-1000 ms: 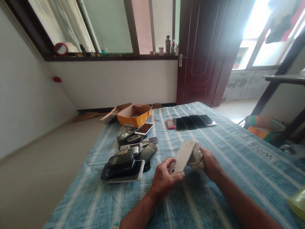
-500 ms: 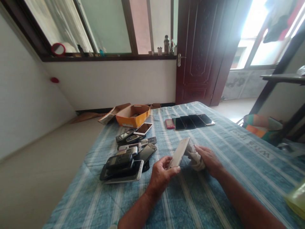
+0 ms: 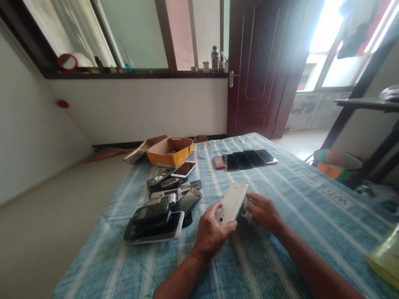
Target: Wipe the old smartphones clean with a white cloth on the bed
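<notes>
My left hand grips a white smartphone by its lower end, the back with its camera hole turned up toward me. My right hand is closed on a pale cloth at the phone's right edge, partly behind it; whether the cloth touches the screen side is hidden. To the left lies a loose pile of old mobile phones, with a black phone on top of a large white-edged smartphone. A white-framed phone rests at the pile's far end.
An orange cardboard box with its lid open stands at the far left of the striped cloth-covered table. A row of dark smartphones lies at the back beside a pink item. A yellowish plastic bag sits at the right edge.
The white smartphone has been turned so more of its back faces me. My right hand with the cloth has moved left, closer behind the phone. The view has shifted slightly.
</notes>
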A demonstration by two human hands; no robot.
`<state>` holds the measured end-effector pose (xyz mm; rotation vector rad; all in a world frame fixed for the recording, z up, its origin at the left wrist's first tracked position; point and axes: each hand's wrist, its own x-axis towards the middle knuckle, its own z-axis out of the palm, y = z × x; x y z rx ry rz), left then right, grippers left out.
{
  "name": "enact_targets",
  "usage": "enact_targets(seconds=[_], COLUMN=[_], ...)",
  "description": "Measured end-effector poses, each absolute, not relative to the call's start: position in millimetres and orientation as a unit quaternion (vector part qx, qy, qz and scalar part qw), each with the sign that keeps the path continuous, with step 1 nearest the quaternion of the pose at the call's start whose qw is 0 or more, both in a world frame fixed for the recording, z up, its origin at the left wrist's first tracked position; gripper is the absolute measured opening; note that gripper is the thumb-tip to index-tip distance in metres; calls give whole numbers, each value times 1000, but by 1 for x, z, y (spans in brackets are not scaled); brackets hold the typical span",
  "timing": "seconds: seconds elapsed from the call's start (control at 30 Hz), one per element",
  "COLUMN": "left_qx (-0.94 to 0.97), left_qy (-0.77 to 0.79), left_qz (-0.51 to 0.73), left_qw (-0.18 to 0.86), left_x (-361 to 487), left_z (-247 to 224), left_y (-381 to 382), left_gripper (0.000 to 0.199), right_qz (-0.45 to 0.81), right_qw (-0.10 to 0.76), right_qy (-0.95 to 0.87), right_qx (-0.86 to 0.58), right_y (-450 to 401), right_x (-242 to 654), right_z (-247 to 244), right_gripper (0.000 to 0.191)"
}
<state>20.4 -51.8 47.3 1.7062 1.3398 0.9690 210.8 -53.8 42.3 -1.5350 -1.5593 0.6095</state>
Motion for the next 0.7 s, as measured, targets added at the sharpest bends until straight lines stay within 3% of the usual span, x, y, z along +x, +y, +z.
enact_targets(seconds=[0.13,0.23,0.33,0.43,0.57,0.7], left_qx=[707,721,740,794,851,880], left_qy=[541,549,544,511,449,405], left_qz=[361,341,318,296,273,248], left_qw=[278,252,236,143,18,-30], left_x=[26,31,37,41,40,35], left_z=[52,54,53,48,40,37], left_y=[-47,-42,-40,-42,-44,-43], left_gripper=[52,52,49,46,55,63], right_qz=[66,-2,-48,-42,5,40], right_qw=[249,183,190,203,202,203], right_qy=[-681,-675,-691,-721,-723,-704], right_qx=[-685,-715,-695,-661,-661,-680], right_y=[-60,-61,-58,-54,-54,-56], right_x=[208,209,213,217,217,221], right_z=[50,52,47,39,36,40], right_gripper=[23,36,55,64,64,60])
